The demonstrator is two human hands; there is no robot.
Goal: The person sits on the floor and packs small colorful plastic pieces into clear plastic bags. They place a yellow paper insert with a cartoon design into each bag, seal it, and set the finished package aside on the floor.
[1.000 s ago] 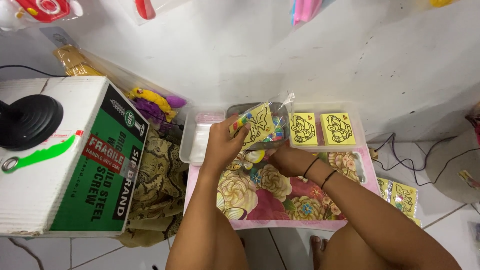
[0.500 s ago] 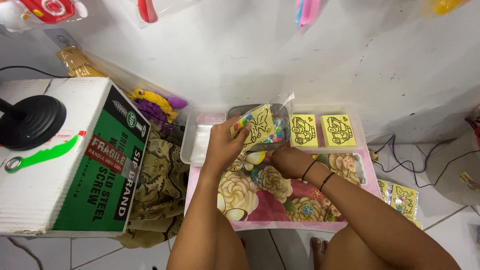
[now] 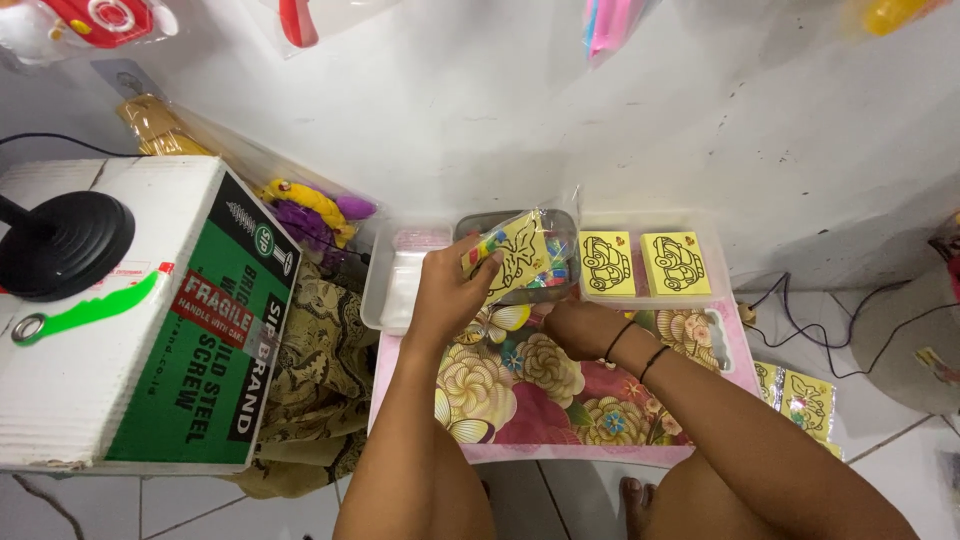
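Yellow picture card in its clear packet (image 3: pixel 515 258) sits pinched in our left hand (image 3: pixel 452 292), fingers closed on its near-left corner, and we hold it tilted above the far middle of the small table. Our right hand (image 3: pixel 580 325) lies just to the right and nearer, low on the flowered tablecloth (image 3: pixel 520 390); its fingers are tucked under the packet's edge, so we cannot tell whether they grip anything. Behind the card we see a metal tray (image 3: pixel 560 225) holding small coloured bits. Right of it stands a clear plastic tray (image 3: pixel 715 260) with two more yellow cards (image 3: pixel 640 263) lying flat side by side. Left of the metal tray is another clear tray (image 3: pixel 385 290) with white packets. Far left stands a green and white cardboard box (image 3: pixel 190 330), a black round base (image 3: pixel 60 240) resting on top.
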